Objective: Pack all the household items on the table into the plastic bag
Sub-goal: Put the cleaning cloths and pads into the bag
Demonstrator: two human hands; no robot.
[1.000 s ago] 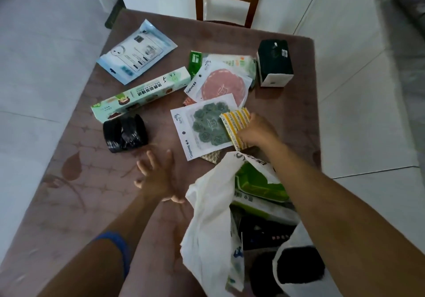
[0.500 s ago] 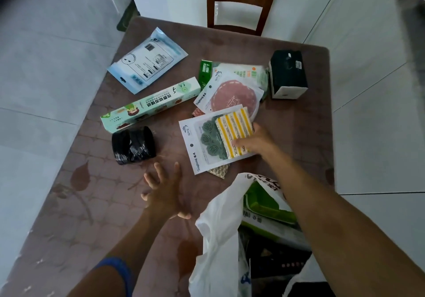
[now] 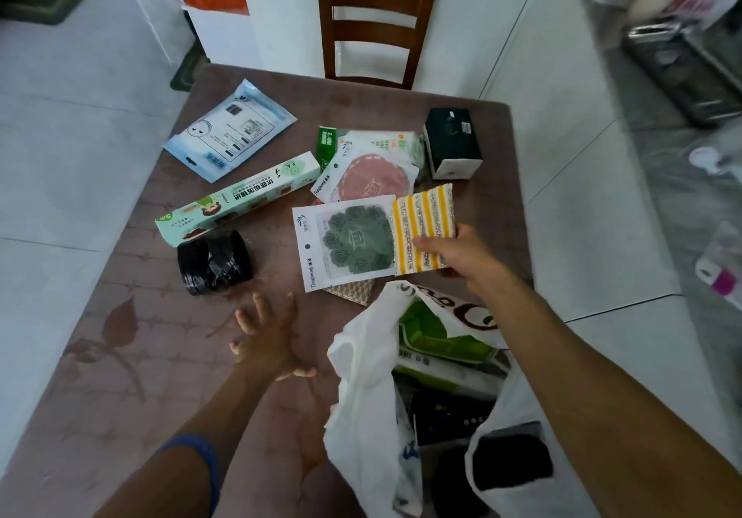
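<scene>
Nearest, between the two forearms, the white plastic bag [image 3: 361, 389] gapes open on the brown table [image 3: 120, 377], with a green package [image 3: 433, 337] and dark items already inside. Just left of the bag's mouth the left hand [image 3: 269, 341] hovers with fingers spread and loose, holding nothing. Just beyond its fingertips sits a black roll of bags [image 3: 215, 262].

Beyond the bag, the right hand [image 3: 461, 254] pinches the near edge of a yellow-striped sponge pack [image 3: 423, 230], thumb on top. The pack overlaps the right edge of a white card with a green mat [image 3: 345, 242], which lies just left of that hand. A patterned brown corner [image 3: 351, 290] pokes out from under the card's near edge.

Farther off, beyond the right hand, lies a card with a pink mat [image 3: 369, 176] on top of a green and white packet [image 3: 385, 142], and to their right a dark box [image 3: 451, 142] stands. Beyond the left hand a long green box [image 3: 241, 198] lies slantwise, touching the black roll, and past it a pale blue pouch [image 3: 229, 130]. A wooden chair [image 3: 373, 15] stands at the far edge.
</scene>
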